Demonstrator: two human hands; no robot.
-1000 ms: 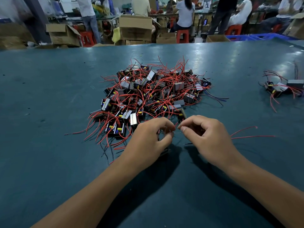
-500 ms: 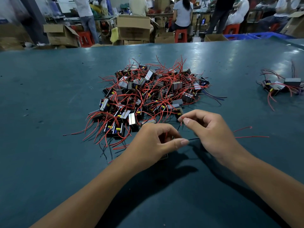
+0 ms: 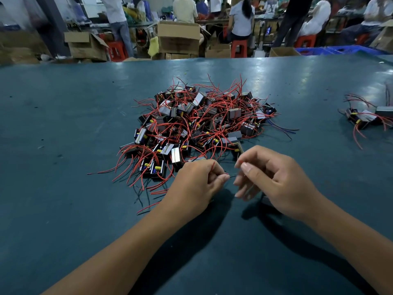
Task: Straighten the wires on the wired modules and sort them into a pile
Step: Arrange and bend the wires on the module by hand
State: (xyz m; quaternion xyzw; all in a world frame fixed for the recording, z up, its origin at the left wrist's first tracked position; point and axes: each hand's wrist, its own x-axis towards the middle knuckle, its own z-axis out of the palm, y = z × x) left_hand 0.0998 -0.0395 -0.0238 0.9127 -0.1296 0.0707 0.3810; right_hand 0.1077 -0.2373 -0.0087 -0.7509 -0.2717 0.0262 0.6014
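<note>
The left hand (image 3: 196,184) is curled into a narrow grip, thumb against forefinger, and it pinches a thin wire (image 3: 213,166); a short red piece rises just above the thumb, and a dark strand runs out from the thumb tip toward the right hand (image 3: 274,182). The module this wire belongs to seems to be hidden inside or under the left palm, so I cannot tell how it is held. The right hand has its fingers bent but blurred; whether it pinches the strand or only touches it, I cannot tell.

Just beyond both grips lies the big unsorted heap of modules (image 3: 202,124) on the desk (image 3: 63,145), and well off to the right of the right hand lies a small sorted pile (image 3: 363,119).

I judge each module to be light and hard, a small block with flat sides, easy to hold between thumb and fingers. The wires are thin, soft and springy: they bend easily but will probably curl back a little, so one slow stroke along the whole length is better than a quick pull. The best place to hold is the block itself, or the wire close to where it leaves the block, while the other grip slides outward to the free end. The joint at the block is probably the weak point, so pulling hard there may damage it. In the heap the wires cross each other, and lifting one module may drag its neighbours.
</note>
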